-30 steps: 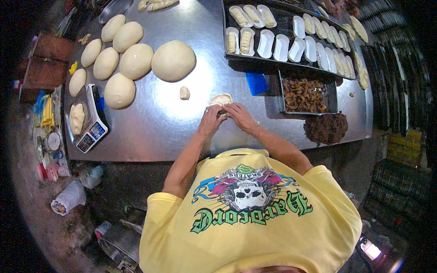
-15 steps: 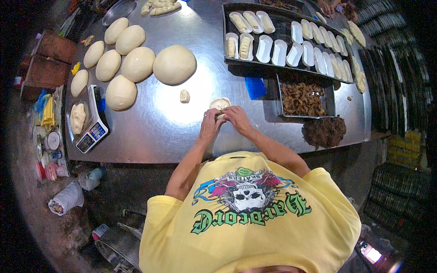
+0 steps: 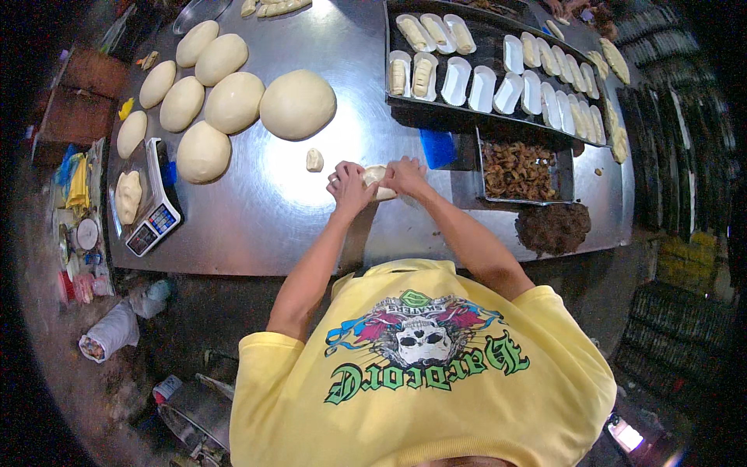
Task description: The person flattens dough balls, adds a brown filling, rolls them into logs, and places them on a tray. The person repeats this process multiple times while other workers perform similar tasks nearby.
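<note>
A small flattened piece of dough (image 3: 376, 173) lies on the metal table in front of me, partly hidden by my fingers. My left hand (image 3: 352, 187) grips its left edge, with a ring on one finger. At the opposite edge, my right hand (image 3: 405, 177) pinches the dough with curled fingers. Its near side looks folded up into a thick rim. Just left of my hands sits a small lump of dough (image 3: 314, 160), touched by neither hand.
Large round dough balls (image 3: 298, 105) cover the table's left, beside a digital scale (image 3: 156, 226) bearing dough. A black tray (image 3: 436, 109) of white paper moulds stands back right. Nearer are a blue scraper (image 3: 437, 148), a pan of brown shredded filling (image 3: 517, 171) and a dark brown mound (image 3: 552, 228).
My hands have moved apart, from close together at the dough's near edge to its left and right sides. More of the dough now shows between them.
</note>
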Available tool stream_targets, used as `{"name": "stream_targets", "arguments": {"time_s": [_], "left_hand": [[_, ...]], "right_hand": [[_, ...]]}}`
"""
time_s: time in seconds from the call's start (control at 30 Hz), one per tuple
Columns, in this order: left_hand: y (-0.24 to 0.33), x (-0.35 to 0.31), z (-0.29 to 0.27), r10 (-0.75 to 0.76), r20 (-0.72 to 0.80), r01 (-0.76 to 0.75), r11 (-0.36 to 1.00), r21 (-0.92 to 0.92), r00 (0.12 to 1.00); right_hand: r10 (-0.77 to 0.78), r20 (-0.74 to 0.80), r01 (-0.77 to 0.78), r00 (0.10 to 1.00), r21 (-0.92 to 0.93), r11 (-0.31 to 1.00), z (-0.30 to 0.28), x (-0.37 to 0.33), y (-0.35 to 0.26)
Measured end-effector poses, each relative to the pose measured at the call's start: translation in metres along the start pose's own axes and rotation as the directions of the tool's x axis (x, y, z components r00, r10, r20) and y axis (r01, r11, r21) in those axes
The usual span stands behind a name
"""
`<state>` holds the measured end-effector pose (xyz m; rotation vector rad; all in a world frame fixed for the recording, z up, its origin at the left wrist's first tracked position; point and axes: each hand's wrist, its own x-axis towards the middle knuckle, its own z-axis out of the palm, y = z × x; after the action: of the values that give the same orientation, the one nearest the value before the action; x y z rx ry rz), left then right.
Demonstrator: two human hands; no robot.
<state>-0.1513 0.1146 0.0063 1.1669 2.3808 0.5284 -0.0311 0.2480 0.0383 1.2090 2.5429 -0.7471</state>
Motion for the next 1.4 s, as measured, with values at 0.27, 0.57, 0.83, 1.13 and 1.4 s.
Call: {"name": "stream_targets", "arguments": {"time_s": [0.27, 0.57, 0.83, 1.13, 1.4], "left_hand": [[-0.001, -0.008, -0.017, 0.083, -0.112, -0.081, 0.996, 0.022, 0.99], [0.003, 0.003, -0.009, 0.115, -0.111, -0.115, 0.993, 0.005, 0.987], [-0.001, 0.01, -0.013, 0.128, -0.13, -0.13, 0.992, -0.004, 0.983], [-0.015, 0.028, -0.016, 0.167, -0.219, -0.158, 0.986, 0.056, 0.961], [-0.011, 0.052, -0.011, 0.172, -0.229, -0.167, 0.985, 0.042, 0.958]], "right_hand": [[-0.219, -0.345, 0.233, 0.913, -0.001, 0.972, 0.009, -0.008, 0.036], [-0.224, -0.304, 0.262, 0.926, 0.092, 0.961, 0.006, -0.012, 0.038], [-0.082, -0.279, 0.143, 0.957, 0.204, 0.969, 0.003, -0.006, 0.032], [-0.136, -0.366, 0.229, 0.921, 0.224, 0.947, 0.008, 0.004, 0.033], [-0.058, -0.382, 0.127, 0.922, 0.158, 0.979, 0.009, 0.037, 0.023]]}}
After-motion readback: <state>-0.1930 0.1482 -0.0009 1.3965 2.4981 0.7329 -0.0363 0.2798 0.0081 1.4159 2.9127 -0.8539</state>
